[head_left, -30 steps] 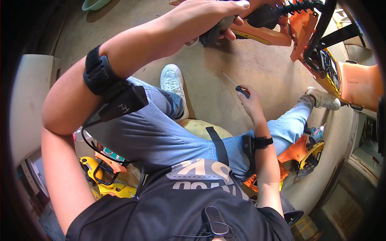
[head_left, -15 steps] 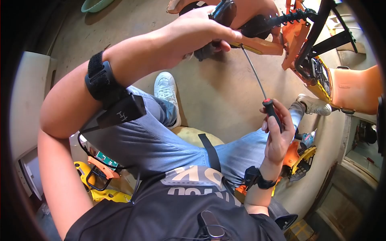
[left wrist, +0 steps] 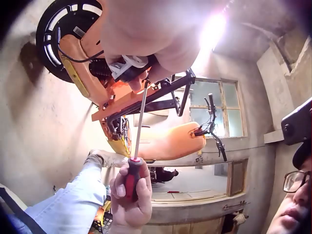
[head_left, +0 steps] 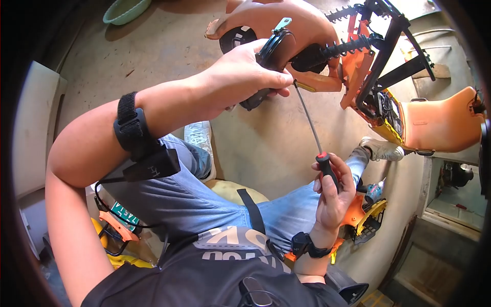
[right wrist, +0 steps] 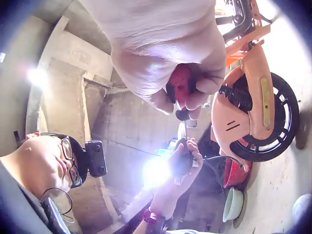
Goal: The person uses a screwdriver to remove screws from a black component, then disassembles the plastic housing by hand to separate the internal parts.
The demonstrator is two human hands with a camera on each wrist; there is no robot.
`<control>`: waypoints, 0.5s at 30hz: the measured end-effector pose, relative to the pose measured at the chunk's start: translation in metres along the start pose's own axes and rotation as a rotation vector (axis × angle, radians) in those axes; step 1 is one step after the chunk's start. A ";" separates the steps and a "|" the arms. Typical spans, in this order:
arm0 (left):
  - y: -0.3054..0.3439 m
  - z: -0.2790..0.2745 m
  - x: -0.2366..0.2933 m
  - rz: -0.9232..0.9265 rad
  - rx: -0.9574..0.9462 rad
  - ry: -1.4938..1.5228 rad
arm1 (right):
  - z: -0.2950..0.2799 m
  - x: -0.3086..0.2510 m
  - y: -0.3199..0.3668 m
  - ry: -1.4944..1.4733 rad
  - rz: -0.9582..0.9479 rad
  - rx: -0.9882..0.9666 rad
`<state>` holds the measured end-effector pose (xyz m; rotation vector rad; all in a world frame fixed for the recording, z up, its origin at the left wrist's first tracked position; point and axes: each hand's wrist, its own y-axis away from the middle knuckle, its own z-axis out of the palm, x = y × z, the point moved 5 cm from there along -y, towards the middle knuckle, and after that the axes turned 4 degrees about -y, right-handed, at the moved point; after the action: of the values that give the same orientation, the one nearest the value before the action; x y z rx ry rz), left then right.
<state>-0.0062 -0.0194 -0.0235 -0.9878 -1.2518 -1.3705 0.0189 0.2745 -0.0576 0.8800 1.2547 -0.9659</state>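
My left hand (head_left: 238,74) grips a dark rounded housing (head_left: 279,50) with a pale metal bracket sticking up from its top; the palm hides much of it. In my right hand (head_left: 335,197) is a screwdriver (head_left: 326,165) with a red and black handle, pinched between thumb and fingers. Its long thin shaft points up to the housing, and the tip is right by the left thumb. In the left wrist view the screwdriver handle (left wrist: 132,180) stands nearly upright, the tip at the underside of the held part.
Beyond the hands stands an orange two-wheeler with a black shock absorber (head_left: 350,48) and an orange seat (head_left: 434,120). A pale green basin (head_left: 125,11) sits on the floor at upper left. Orange and yellow body panels (head_left: 376,220) lie beside the right leg.
My right hand has raised the screwdriver from low over the floor and brought its tip to the housing. The left hand keeps its grip, and the housing now shows more fully.
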 end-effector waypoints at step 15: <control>0.000 0.000 -0.001 0.024 0.006 -0.029 | 0.002 0.001 0.001 -0.016 -0.002 -0.025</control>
<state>-0.0060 -0.0198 -0.0241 -1.0193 -1.2607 -1.3376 0.0203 0.2729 -0.0582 0.8502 1.2512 -0.9552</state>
